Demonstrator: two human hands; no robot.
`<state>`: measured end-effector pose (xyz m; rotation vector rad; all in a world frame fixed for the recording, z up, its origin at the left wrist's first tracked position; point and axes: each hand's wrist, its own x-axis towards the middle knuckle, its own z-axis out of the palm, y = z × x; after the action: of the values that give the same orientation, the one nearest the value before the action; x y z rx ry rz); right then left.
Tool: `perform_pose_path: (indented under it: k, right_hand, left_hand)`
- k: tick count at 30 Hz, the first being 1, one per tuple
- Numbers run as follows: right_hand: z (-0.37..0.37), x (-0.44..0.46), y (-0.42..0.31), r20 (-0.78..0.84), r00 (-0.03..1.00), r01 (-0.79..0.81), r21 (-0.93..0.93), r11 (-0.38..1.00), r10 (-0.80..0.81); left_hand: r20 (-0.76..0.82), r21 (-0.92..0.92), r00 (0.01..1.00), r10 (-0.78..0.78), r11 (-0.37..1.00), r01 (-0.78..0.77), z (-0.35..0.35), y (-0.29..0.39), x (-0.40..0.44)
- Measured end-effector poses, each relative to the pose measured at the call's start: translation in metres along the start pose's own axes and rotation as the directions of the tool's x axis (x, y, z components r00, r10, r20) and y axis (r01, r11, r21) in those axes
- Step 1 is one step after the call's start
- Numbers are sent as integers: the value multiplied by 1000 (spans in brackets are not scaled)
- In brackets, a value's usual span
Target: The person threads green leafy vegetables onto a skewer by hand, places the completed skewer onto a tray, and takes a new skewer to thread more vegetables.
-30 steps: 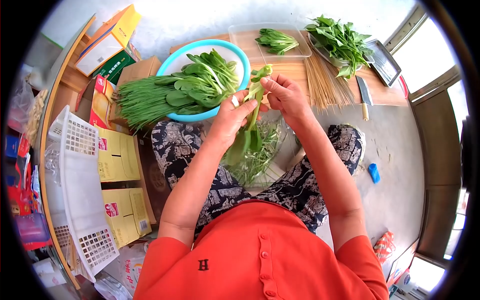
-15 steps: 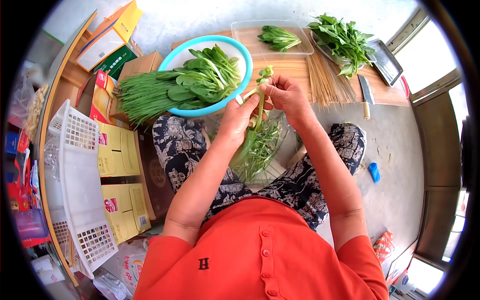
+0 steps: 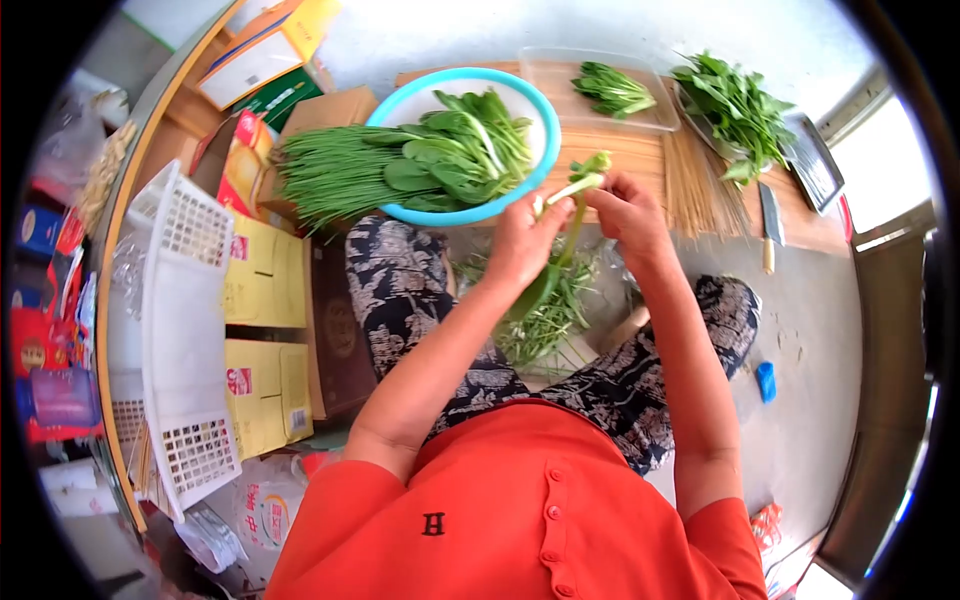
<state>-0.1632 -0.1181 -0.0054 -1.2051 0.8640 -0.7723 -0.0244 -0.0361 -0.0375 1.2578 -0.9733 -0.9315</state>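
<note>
My left hand is closed round leafy green stalks, with pale stem ends pointing up and right and a broad leaf hanging below the fingers. Against the same stalks, my right hand has its thumb and fingers pinched together; what lies between them is hidden. Loose green trimmings lie below my hands, between my legs. Beyond my left hand, a blue-rimmed basin holds leafy greens and a bundle of chives that sticks out over its left side.
On the low wooden table are a clear tray with greens, a heap of leafy greens, thin bamboo skewers, a knife and a dark tray. Cartons and a white plastic rack stand at left.
The view has shifted, so the surroundings sit further right. Both hands stay together at the stalks, whose pale ends now tilt more to the right.
</note>
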Motion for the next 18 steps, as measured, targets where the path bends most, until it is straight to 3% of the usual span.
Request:
perform_pose_path:
  k: [2, 4, 5, 6, 8, 10, 13, 18]
  right_hand:
    - [1, -2, -4, -4, 1000, -29, 45, 999, 29]
    - [-3, -4, -3, -17, 999, -41, 49, 998, 42]
    - [-8, -6, -2, -37, 998, -46, 46, 998, 48]
    - [-9, -7, -2, -10, 999, -40, 69, 997, 41]
    - [-8, -6, -2, 0, 1000, -23, 80, 997, 23]
    - [-4, -10, -3, -23, 1000, -13, 30, 999, 14]
    - [5, -13, -9, -6, 1000, 4, 22, 1000, -4]
    - [13, -23, -14, 25, 999, 31, 33, 999, -32]
  left_hand:
    - [46, 22, 999, 15, 1000, -16, -5, 10, -4]
    - [-45, -87, 993, -107, 991, 103, -8, 19, -10]
    - [-110, -283, 970, -216, 942, 177, -12, 16, -10]
    - [-76, -513, 983, -166, 852, 104, -23, -5, -4]
    - [-34, -688, 956, -292, 700, 190, -28, -5, -3]
    - [15, -678, 954, -300, 698, 230, -19, 4, -8]
    - [-57, -451, 961, -270, 866, 217, -4, 25, -9]
    - [-42, -355, 982, -186, 921, 160, 12, 28, -11]
